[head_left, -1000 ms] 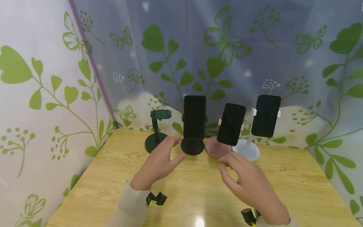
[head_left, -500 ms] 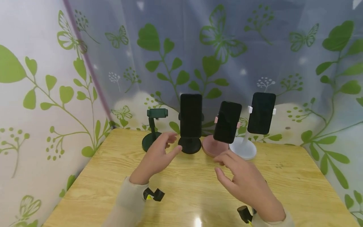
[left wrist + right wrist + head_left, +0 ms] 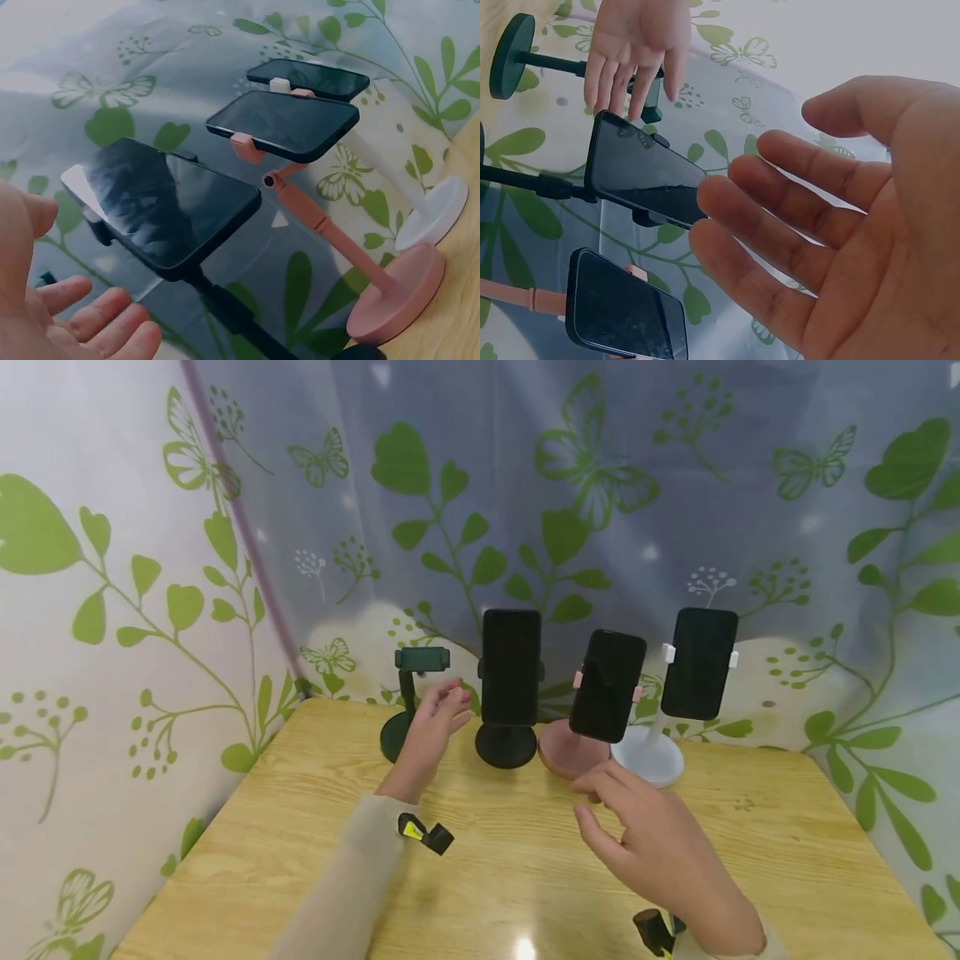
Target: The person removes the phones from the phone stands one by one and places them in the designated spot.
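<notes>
My left hand [image 3: 430, 731] hovers between the dark green phone stand [image 3: 422, 659] and the black phone stand [image 3: 506, 747], its fingers loosely extended and holding nothing. The green stand has no phone in its clamp. A smartphone [image 3: 512, 667] with a dark screen sits upright in the black stand. My right hand [image 3: 645, 835] hangs over the table in front of the pink phone stand [image 3: 558, 748], fingers relaxed, palm bare in the right wrist view. Another smartphone [image 3: 608, 686] is clamped in the pink stand, and a third smartphone [image 3: 701, 663] in the white phone stand [image 3: 666, 758].
The four-sided wooden table [image 3: 510, 843] has all the stands in a row along its back edge. Right behind them hangs a curtain [image 3: 450, 560] printed with green leaves and butterflies. A small camera [image 3: 425, 833] is strapped at the left wrist.
My left hand has moved up and forward beside the black stand, turning so its fingers point away. The right hand stays nearly still. The stands and phones keep their places.
</notes>
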Tool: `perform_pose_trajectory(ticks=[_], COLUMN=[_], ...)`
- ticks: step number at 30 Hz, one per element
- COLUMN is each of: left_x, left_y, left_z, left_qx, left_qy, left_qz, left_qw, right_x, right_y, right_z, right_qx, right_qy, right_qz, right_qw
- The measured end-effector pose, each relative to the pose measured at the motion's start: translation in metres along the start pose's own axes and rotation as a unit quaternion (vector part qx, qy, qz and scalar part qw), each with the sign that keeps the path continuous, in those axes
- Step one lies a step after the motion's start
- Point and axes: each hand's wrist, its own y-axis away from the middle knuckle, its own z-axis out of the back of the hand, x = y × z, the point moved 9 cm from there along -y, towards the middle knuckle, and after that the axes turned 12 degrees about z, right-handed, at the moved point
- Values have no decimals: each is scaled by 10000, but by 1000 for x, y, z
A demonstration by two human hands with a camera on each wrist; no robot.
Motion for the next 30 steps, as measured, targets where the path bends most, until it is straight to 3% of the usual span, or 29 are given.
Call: perform_pose_trajectory(ticks=[7, 12, 18, 23, 26, 30], left_x=[4, 4, 9, 21, 22, 14], left_y=[-19, -29, -34, -34, -32, -24], left_z=[-27, -36, -39, -43, -43, -45], left_qx=[477, 648, 694, 575, 350, 256], left_qy=[299, 814, 1554, 1488, 1394, 1427], left_qz=[97, 120, 243, 464, 291, -324], left_qw=[9984, 9945, 9851, 9861, 9892, 9889], right_x=[-5, -8, -5, -6, -7, -4], right_y=[4, 5, 2, 3, 4, 5], right_z=[-1, -2, 2, 6, 10, 19], right_qx=[264, 328, -101, -281, -361, -720], right_qy=[-39, -61, 5, -18, 9, 75], right_qz=[-224, -329, -182, -251, -232, 64], right_qw=[9994, 9989, 9998, 9993, 9991, 9974])
